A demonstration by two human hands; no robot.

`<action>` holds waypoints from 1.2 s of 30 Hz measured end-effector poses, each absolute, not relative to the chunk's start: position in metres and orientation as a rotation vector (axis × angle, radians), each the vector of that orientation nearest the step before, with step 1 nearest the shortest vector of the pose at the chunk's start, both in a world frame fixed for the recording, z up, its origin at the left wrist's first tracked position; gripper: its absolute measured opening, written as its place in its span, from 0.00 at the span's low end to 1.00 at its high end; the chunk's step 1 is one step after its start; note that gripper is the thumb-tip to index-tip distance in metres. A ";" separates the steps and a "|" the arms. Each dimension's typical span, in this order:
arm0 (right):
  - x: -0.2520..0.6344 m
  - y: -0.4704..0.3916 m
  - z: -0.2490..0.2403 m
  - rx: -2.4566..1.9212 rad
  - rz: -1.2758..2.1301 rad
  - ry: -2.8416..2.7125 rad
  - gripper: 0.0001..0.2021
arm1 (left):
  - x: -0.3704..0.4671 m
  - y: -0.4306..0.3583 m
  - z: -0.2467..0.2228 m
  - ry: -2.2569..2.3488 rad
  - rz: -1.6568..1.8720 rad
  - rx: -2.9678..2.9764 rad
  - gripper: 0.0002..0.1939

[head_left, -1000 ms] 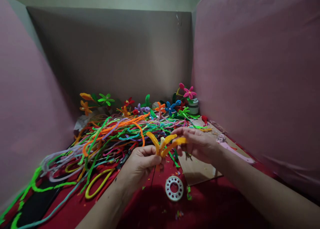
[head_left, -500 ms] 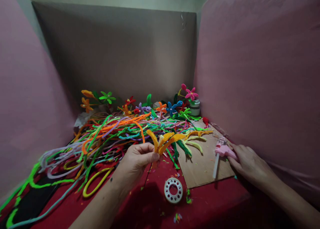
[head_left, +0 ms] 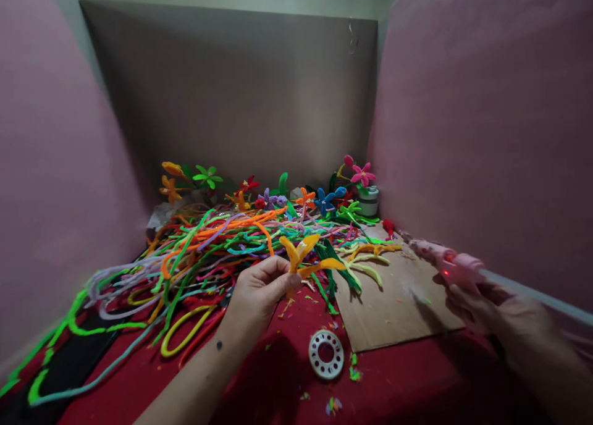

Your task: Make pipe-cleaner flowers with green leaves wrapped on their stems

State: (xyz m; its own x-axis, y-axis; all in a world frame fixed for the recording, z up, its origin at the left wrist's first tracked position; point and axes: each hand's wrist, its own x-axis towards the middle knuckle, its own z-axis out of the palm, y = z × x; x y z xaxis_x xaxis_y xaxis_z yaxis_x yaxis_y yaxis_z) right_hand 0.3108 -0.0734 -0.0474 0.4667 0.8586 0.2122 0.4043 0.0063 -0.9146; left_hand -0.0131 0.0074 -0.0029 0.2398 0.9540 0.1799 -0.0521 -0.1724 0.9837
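Note:
Between the thumb and fingers of my left hand (head_left: pixel 269 283) is the base of an orange pipe-cleaner flower (head_left: pixel 303 255), its petals spreading up and to the right. My right hand (head_left: pixel 491 307) grips a pink hot glue gun (head_left: pixel 456 264), lifted above the right edge of the cardboard. The gun's nozzle points left, a small red light glows on its side, and a clear glue stick (head_left: pixel 532 292) sticks out of its back. Motion smears the right hand slightly. Green and pale yellow pipe-cleaner pieces (head_left: pixel 365 270) lie just right of the flower.
A big heap of coloured pipe cleaners (head_left: pixel 217 246) covers the left and middle of the red table (head_left: pixel 380 388). Finished flowers (head_left: pixel 324 199) stand along the back. A cardboard sheet (head_left: pixel 393 314) lies at right, a white tape roll (head_left: pixel 326 354) in front. Pink walls (head_left: pixel 486 116) flank the table.
My right hand has picked the glue gun up off the cardboard and turned it so the nozzle points left. The flower in my left hand has turned slightly.

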 end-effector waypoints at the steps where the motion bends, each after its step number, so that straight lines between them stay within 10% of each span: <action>1: 0.304 -0.077 -0.044 -1.527 0.661 -1.014 0.14 | -0.012 0.006 -0.002 0.927 1.192 1.420 0.07; 36: 0.196 -0.075 0.000 -1.313 0.761 -1.441 0.17 | -0.013 0.003 -0.009 0.979 1.431 1.515 0.03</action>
